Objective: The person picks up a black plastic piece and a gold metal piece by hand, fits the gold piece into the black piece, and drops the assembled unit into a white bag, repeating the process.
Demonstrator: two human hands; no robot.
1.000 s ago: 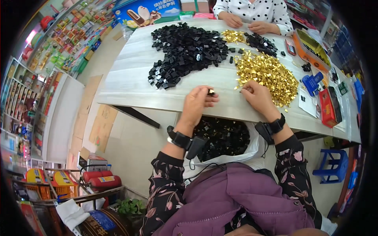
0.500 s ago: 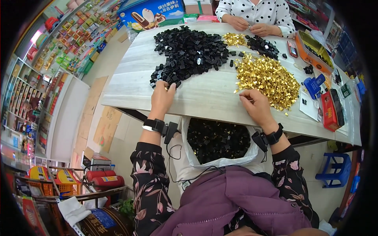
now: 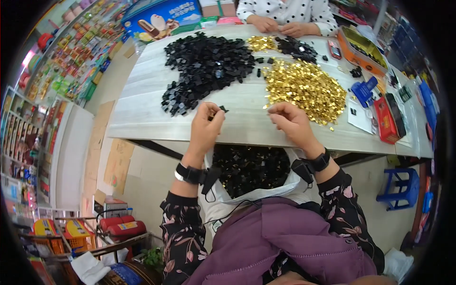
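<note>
Between thumb and fingers, my left hand (image 3: 204, 128) pinches a small black plastic piece (image 3: 223, 109), just above the table's near part. A large heap of such black pieces (image 3: 213, 61) lies beyond it to the left. My right hand (image 3: 295, 126) is closed in a pinch by the near left edge of a pile of small shiny gold pieces (image 3: 306, 90). Whatever it holds, if anything, is too small to make out. The two hands are apart, facing each other. Below the table edge, a white bag (image 3: 242, 197) holds many black pieces with gold bits.
Across the pale table (image 3: 142, 90) a person in a dotted shirt (image 3: 285, 14) works by smaller gold (image 3: 262, 43) and black (image 3: 297, 49) piles. An orange tin (image 3: 363, 59), a red box (image 3: 385, 124) and a blue plastic object (image 3: 365, 91) stand right. A blue stool (image 3: 401, 190) is on the floor.
My left hand has come away from the black heap toward the right, now with a black piece in its fingers. My right hand stays pinched near the gold pile. The whole view has shifted slightly.
</note>
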